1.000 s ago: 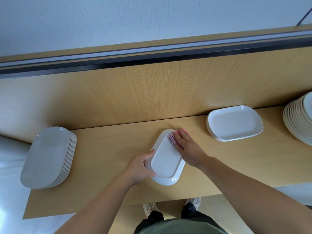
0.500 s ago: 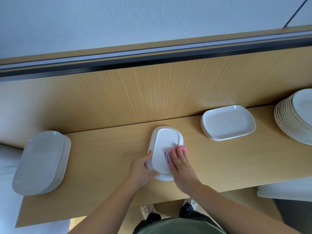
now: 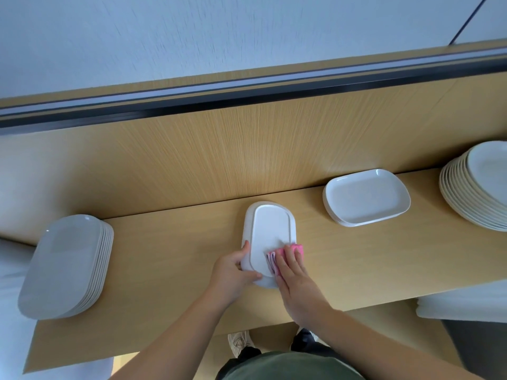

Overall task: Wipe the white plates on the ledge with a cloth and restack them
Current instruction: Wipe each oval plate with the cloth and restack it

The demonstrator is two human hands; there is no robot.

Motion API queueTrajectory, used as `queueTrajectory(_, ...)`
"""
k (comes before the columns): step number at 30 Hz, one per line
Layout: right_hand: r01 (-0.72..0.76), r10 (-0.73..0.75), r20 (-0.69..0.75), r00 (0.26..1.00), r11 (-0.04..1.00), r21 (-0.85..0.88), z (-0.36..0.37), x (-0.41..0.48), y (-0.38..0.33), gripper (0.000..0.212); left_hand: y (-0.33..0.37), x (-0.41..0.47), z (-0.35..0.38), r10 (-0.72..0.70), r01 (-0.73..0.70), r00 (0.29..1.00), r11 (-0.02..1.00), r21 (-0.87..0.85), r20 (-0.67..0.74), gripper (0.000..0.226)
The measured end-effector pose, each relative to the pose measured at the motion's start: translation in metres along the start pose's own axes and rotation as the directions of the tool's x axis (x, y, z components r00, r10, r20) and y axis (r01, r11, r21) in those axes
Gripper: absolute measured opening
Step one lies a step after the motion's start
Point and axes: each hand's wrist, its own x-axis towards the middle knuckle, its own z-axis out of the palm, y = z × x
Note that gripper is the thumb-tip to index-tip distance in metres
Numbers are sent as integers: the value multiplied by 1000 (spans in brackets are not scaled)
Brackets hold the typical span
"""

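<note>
The right hand (image 3: 295,281) lies flat, fingers pressed together on a folded pink cloth (image 3: 285,255), pushing it onto the near right corner of an upturned white plate (image 3: 270,237) that rests on the wooden ledge (image 3: 170,270). Just to the left of that, the left hand (image 3: 233,272) pinches the plate's near left rim, thumb on top, fingers curled at the edge. To wipe well, I would keep that hold firm so the plate cannot slide, then sweep the cloth away from the body along the raised foot ring. Well to the left sits a tall stack (image 3: 65,266); farther right, a low stack (image 3: 366,197) and a round stack (image 3: 477,185).
</note>
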Motion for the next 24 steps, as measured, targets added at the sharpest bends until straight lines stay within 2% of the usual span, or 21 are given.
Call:
queueTrajectory(2, 77, -84, -71, 994, 993, -92, 4, -3, 5, 67, -1, 0, -1, -14, 14, 1000, 1000, -9, 11, 88)
queueTrajectory(4, 86, -92, -49, 995, 989, -118, -3, 2, 10, 81, -1, 1, -4, -10, 9, 1000, 1000, 16, 26, 89)
queueTrajectory(6, 49, -43, 56, 997, 994, -96, -15, 11, 12, 88, 2, 1, -6, 13, -15, 999, 998, 54, 32, 88)
queueTrajectory(11, -6, 19, 88, 996, 989, -146, -38, 49, 13, 55, 8, -3, -5, 77, -83, 996, 988, 133, 48, 82)
queueTrajectory(14, -31, 40, 58, 998, 989, -146, -50, 74, 8, 53, 9, -4, -5, 84, -92, 994, 985, 143, 63, 81)
queueTrajectory(17, 5, 2, 53, 999, 991, -131, -57, 89, 3, 53, 9, -5, -7, 64, -69, 997, 990, 121, 45, 84)
queueTrajectory(21, -53, 54, 0, 999, 990, -132, -60, 77, 4, 54, 8, -3, -10, 50, -53, 998, 992, 111, 32, 86)
queueTrajectory(24, -35, 46, 53, 998, 981, -190, -54, 72, 5, 55, 8, -2, -9, 45, -51, 998, 990, 130, 48, 86)
